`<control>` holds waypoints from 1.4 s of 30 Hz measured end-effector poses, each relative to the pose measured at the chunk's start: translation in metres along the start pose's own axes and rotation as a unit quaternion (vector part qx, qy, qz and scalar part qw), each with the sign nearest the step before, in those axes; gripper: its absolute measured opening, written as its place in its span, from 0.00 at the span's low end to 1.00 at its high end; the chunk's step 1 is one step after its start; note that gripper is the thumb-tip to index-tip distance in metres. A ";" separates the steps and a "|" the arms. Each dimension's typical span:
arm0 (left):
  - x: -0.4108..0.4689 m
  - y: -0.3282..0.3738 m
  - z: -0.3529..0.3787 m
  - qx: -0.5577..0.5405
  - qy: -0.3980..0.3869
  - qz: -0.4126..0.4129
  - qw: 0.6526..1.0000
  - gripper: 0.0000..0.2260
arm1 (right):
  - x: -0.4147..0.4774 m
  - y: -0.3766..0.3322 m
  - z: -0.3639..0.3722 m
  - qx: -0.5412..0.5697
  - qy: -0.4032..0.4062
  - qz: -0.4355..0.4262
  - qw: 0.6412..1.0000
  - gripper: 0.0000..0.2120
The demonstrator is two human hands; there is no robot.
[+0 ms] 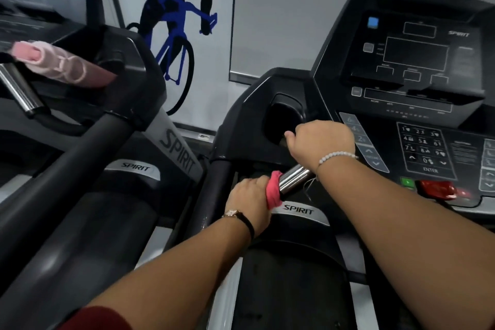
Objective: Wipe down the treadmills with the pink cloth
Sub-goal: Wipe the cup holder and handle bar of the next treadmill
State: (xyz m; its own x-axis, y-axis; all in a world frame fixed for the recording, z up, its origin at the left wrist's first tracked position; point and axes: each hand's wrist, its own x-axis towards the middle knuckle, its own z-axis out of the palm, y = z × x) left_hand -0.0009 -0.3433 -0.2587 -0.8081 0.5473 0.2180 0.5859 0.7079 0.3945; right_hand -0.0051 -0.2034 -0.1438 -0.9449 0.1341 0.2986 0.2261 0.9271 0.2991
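Note:
I stand at a black Spirit treadmill (298,209) with its console (417,67) ahead on the right. My left hand (250,199) grips the pink cloth (273,190), which is wrapped round the lower end of the chrome pulse handle (294,178). Higher up the same handle, my right hand (322,139) is curled round the bar beside the cup holder (284,118). Only a short stretch of chrome shows between the two hands.
A second Spirit treadmill (135,167) stands on the left, with a pale pink object (40,57) lying on its console tray and a chrome handle (18,88). A keypad (423,147), a green button (407,182) and a red stop key (436,187) sit right of my arm. A cyclist poster (174,21) hangs behind.

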 end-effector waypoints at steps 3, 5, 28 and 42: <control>-0.003 -0.009 -0.018 0.177 -0.114 0.052 0.976 0.25 | 0.000 0.002 0.003 -0.009 0.007 -0.019 1.000 0.25; 0.000 -0.006 -0.030 0.267 -0.166 0.046 0.948 0.25 | 0.000 0.002 0.005 -0.005 0.014 -0.033 0.999 0.26; -0.042 -0.021 -0.024 0.204 -0.167 0.107 0.959 0.24 | -0.001 -0.001 0.000 -0.015 -0.002 0.001 1.000 0.24; -0.013 -0.006 -0.006 0.078 -0.101 0.023 0.992 0.30 | 0.000 -0.002 0.002 -0.031 0.007 0.009 0.999 0.25</control>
State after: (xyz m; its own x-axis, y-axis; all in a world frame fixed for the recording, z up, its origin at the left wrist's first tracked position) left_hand 0.0061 -0.3570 -0.2586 -0.7611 0.6472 0.0439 0.6366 0.7322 0.2420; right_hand -0.0058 -0.2048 -0.1459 -0.9370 0.1458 0.3174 0.2581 0.9012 0.3480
